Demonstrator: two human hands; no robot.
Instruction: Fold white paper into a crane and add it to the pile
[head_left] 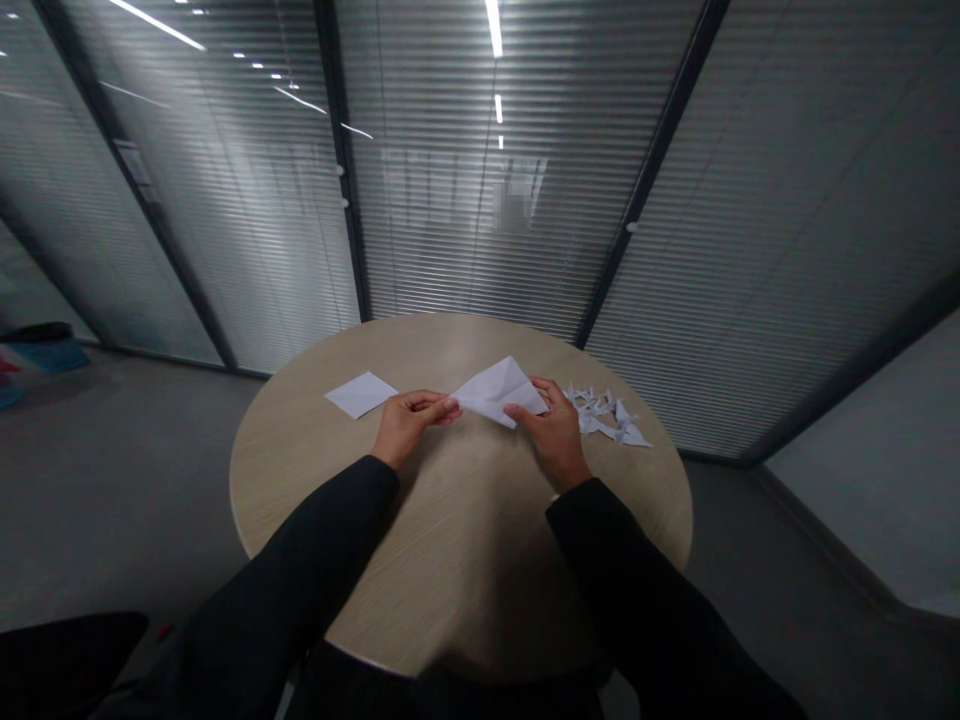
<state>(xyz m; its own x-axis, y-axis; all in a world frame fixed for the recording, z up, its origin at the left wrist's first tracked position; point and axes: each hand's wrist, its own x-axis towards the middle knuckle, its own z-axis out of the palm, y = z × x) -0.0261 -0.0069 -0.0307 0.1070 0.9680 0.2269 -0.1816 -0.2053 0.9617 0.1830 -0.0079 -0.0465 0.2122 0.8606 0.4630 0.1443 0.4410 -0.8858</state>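
Between my two hands, above the middle of the round table, is a white sheet of paper [491,390] with creases and folded edges. My left hand [414,418] pinches its left corner between thumb and fingers. On the other side, my right hand [553,425] grips the right edge, thumb in front and fingers behind. Flat on the table to the left lies white paper [360,394], partly behind my left hand; whether it is one sheet or a stack I cannot tell. Several small folded paper figures [611,418] lie in a cluster just right of my right hand.
The round wooden table [300,490] stands close to a glass partition with blinds [465,240]. A blue bin [49,350] is on the floor at the far left. A dark chair-like shape [71,650] shows at the lower left.
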